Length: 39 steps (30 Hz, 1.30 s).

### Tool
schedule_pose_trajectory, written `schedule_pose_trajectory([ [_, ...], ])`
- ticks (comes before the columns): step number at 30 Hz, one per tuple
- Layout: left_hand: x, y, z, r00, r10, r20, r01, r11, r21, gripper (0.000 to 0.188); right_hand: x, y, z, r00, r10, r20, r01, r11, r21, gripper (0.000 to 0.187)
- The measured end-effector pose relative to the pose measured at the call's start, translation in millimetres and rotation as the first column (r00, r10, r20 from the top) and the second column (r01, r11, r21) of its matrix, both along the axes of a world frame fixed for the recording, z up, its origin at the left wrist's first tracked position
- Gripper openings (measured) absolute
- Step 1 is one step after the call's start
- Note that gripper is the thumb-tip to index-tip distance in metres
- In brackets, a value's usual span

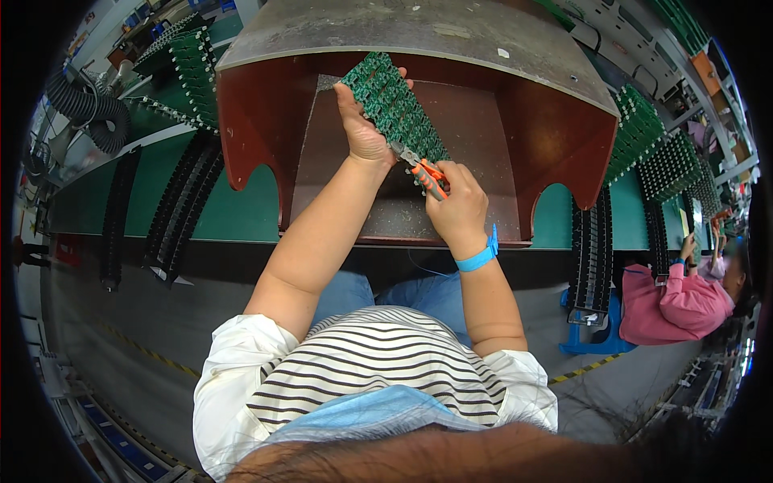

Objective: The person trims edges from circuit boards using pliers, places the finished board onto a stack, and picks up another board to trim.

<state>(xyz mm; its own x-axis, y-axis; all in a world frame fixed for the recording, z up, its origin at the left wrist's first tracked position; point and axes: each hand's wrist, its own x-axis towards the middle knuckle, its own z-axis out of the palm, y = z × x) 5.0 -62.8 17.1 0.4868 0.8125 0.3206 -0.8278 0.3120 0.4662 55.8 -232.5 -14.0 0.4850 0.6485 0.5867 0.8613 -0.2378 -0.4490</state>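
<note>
A green circuit board panel [394, 105] is tilted in my left hand [362, 133], which grips it along its left edge with the thumb in view and some fingertips showing past the far edge. My right hand [459, 201] is wrapped round a pair of cutting pliers [429, 179] with orange and grey handles. The metal jaws of the pliers are at the panel's lower left edge, close to my left wrist; whether they touch the board I cannot tell. A blue strap [481, 256] circles my right wrist.
Around my hands stands a dark red box [266, 121] with a metal top [419, 24], small scraps on its floor. Green board panels in black racks [187, 197] line the green bench [250, 209] on both sides. A co-worker in pink [676, 306] sits at the right.
</note>
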Motion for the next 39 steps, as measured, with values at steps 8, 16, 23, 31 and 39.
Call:
schedule_pose_trajectory([
  [8,3,3,-5,0.997,0.059,-0.055,-0.059,0.998,-0.001,0.090,3,-2,2,0.993,-0.001,-0.118,-0.010,0.995,-0.097,0.036],
  [16,4,-6,-2,0.998,0.030,-0.048,-0.030,1.000,-0.001,0.091,1,5,14,1.000,0.003,0.003,-0.003,0.998,0.060,0.037],
  [23,5,-4,-3,1.000,0.006,-0.029,-0.006,1.000,0.006,0.092,-1,12,9,0.998,0.022,0.054,-0.027,0.996,0.083,0.036],
  [31,4,-6,-3,0.999,0.009,-0.051,-0.009,1.000,-0.013,0.092,-2,12,11,0.999,0.020,-0.037,-0.019,1.000,0.019,0.033],
  [39,4,-7,-5,0.998,0.032,-0.050,-0.032,0.999,0.019,0.091,-2,10,27,0.993,-0.003,-0.116,0.002,1.000,-0.003,0.034],
])
